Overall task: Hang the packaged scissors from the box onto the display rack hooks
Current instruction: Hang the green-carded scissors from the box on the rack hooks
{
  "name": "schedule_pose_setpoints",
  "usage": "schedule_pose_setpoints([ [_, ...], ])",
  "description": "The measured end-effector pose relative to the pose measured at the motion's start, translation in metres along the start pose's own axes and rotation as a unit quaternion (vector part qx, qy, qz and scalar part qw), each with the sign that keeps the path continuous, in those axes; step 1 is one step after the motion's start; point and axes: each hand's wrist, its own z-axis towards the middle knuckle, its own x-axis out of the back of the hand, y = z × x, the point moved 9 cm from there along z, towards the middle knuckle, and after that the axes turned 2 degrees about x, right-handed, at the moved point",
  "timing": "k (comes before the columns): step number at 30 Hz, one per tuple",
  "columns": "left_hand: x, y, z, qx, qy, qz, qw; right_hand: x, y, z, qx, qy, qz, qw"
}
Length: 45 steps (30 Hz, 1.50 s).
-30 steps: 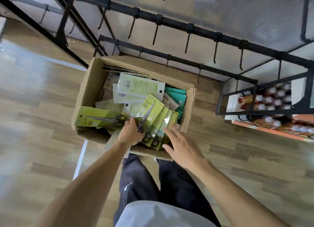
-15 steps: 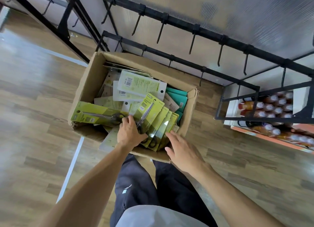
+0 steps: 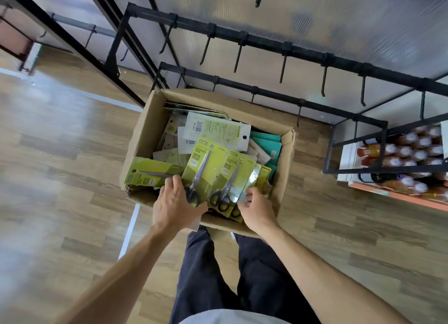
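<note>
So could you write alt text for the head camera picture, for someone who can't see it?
Seen from above, a person's left hand and right hand reach into an open cardboard box on a wooden floor, each grasping yellow-green packaged scissors. Beyond the box stands a black display rack with bare hooks.

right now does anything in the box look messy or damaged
Yes. The packaged scissors lie jumbled at mixed angles in the brown cardboard box, one green pack sideways over its left wall, and the box's right corner looks torn.
</note>
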Motion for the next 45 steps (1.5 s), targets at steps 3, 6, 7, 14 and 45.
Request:
schedule_pose_setpoints([
  [3,0.009,-0.006,-0.002,-0.016,0.015,-0.013,1.000,0.006,0.003,0.015,-0.072,0.052,0.075,0.993],
  [6,0.018,-0.010,-0.004,-0.023,0.026,-0.019,0.999,0.006,0.006,0.024,-0.105,0.074,0.099,0.987],
  [7,0.020,-0.011,-0.004,-0.023,0.025,-0.018,0.999,0.004,0.006,0.025,-0.107,0.078,0.105,0.986],
  [14,0.027,-0.015,-0.008,-0.026,0.010,-0.017,0.999,0.000,0.006,0.026,-0.087,0.120,0.148,0.978],
  [45,0.232,0.032,-0.061,-0.206,0.165,-0.127,0.956,0.182,-0.176,-0.186,0.304,0.250,0.098,0.914],
])
